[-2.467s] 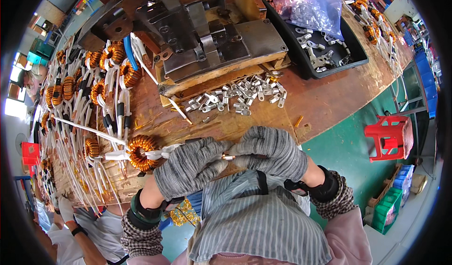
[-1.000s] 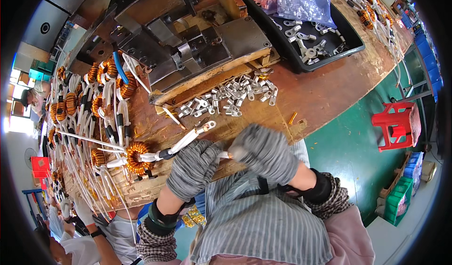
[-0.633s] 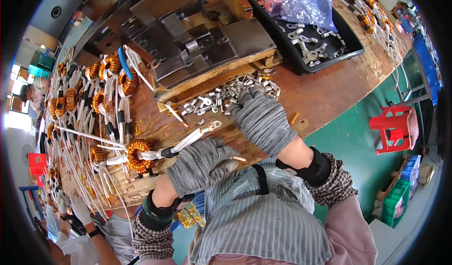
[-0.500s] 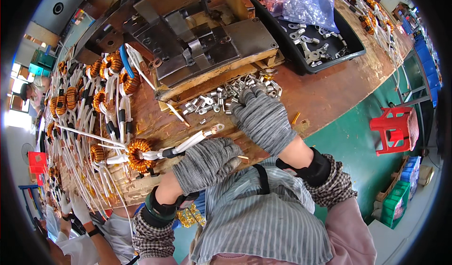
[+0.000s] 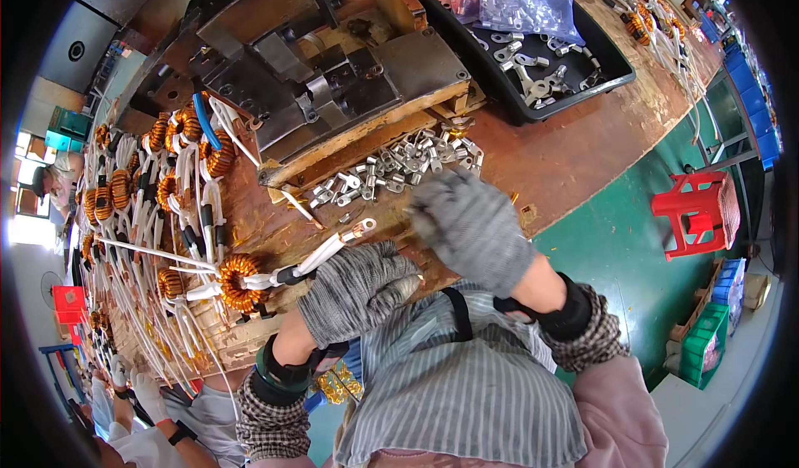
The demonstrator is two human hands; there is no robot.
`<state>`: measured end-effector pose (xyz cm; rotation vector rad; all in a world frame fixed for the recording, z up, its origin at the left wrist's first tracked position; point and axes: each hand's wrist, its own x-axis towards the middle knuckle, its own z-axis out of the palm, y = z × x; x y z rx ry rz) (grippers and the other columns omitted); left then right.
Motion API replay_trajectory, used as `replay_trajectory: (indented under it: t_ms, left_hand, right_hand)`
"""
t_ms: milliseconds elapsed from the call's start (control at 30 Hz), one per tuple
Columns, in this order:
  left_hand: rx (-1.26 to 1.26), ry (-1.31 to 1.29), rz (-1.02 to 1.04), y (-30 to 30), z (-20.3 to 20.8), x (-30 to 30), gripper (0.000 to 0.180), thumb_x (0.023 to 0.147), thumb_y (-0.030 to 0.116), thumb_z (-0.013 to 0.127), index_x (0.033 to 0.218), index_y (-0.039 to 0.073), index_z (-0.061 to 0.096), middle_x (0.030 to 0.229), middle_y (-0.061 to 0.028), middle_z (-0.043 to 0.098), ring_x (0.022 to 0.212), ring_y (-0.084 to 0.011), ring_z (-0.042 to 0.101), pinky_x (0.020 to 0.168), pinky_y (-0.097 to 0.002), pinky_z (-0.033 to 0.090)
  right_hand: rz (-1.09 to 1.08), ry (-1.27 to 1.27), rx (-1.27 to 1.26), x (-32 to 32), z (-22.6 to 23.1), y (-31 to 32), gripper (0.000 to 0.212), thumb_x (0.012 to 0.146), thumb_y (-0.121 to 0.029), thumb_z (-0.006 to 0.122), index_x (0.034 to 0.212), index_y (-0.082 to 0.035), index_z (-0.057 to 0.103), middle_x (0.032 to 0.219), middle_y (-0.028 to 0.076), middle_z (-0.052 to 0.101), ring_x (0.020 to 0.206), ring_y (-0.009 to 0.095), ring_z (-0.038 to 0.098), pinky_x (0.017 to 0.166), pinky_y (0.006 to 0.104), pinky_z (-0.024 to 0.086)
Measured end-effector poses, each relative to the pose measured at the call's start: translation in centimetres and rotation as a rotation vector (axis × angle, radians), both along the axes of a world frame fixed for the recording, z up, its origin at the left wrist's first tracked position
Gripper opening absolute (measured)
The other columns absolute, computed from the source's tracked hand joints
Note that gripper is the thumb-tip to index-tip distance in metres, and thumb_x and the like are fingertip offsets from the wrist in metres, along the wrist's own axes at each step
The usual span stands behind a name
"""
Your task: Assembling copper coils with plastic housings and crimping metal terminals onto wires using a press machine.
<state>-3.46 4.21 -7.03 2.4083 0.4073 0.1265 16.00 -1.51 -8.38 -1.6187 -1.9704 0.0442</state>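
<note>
My left hand (image 5: 354,292), in a grey knitted glove, rests low over the table edge with its fingers curled together; what they hold, if anything, is hidden. Just beyond it lies a white cable (image 5: 320,254) with a metal ring lug (image 5: 364,227) on its tip, running from a copper-wound ring coil (image 5: 240,282). My right hand (image 5: 474,227), gloved alike, hovers on the near side of a heap of silver cable lugs (image 5: 399,164). Motion smears its fingers, and I cannot see whether a lug is between them.
A dark metal press fixture (image 5: 316,94) on a wooden base stands behind the lugs. To its right is a black tray (image 5: 574,94) with lugs and a plastic bag (image 5: 528,6). Many coils with white cables (image 5: 166,189) cover the left side. A red stool (image 5: 695,214) stands on the right.
My right hand has drawn back from the lug heap toward me and is blurred. My left hand stays almost where it was. The whole view has shifted slightly.
</note>
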Motion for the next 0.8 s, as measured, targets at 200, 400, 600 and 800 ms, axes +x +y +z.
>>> replay_trajectory:
  t_ms: [200,400,600,800]
  left_hand:
    - [0.026,-0.039,0.048,0.4,0.4,0.7,0.017,0.084,0.019,0.056,0.094,0.006,0.061,0.086,-0.0116,0.059,0.079,-0.0299,0.057,0.068,-0.0372,0.045]
    - [0.002,-0.035,0.086,0.3,0.6,1.0,0.018,0.084,0.022,0.055,0.090,0.006,0.062,0.081,-0.0124,0.060,0.076,-0.0310,0.058,0.067,-0.0379,0.046]
    - [-0.006,0.005,0.075,0.3,1.0,1.1,0.018,0.083,0.020,0.058,0.095,0.006,0.062,0.084,-0.0115,0.060,0.079,-0.0312,0.057,0.069,-0.0390,0.045]
    - [-0.032,-0.092,0.081,0.6,0.0,0.6,0.022,0.084,0.023,0.056,0.095,0.006,0.063,0.079,-0.0139,0.058,0.074,-0.0316,0.056,0.066,-0.0389,0.045]
  right_hand:
    - [0.074,0.703,-0.335,-0.5,-0.6,-6.1,0.020,0.082,-0.015,0.059,0.096,-0.002,0.055,0.080,0.015,0.058,0.073,0.031,0.059,0.064,0.0358,0.048]
    - [0.025,0.765,-0.319,-1.6,-0.8,-6.2,0.021,0.081,-0.015,0.061,0.096,-0.001,0.056,0.080,0.016,0.059,0.073,0.032,0.060,0.064,0.0362,0.048]
    - [0.026,0.798,-0.271,-1.7,-1.2,-5.9,0.020,0.080,-0.015,0.061,0.094,-0.002,0.056,0.079,0.016,0.059,0.071,0.032,0.060,0.062,0.0366,0.048]
    - [-0.003,0.714,-0.170,-2.5,-2.1,-5.6,0.018,0.080,-0.013,0.060,0.095,-0.003,0.055,0.080,0.015,0.058,0.073,0.031,0.059,0.063,0.0375,0.048]
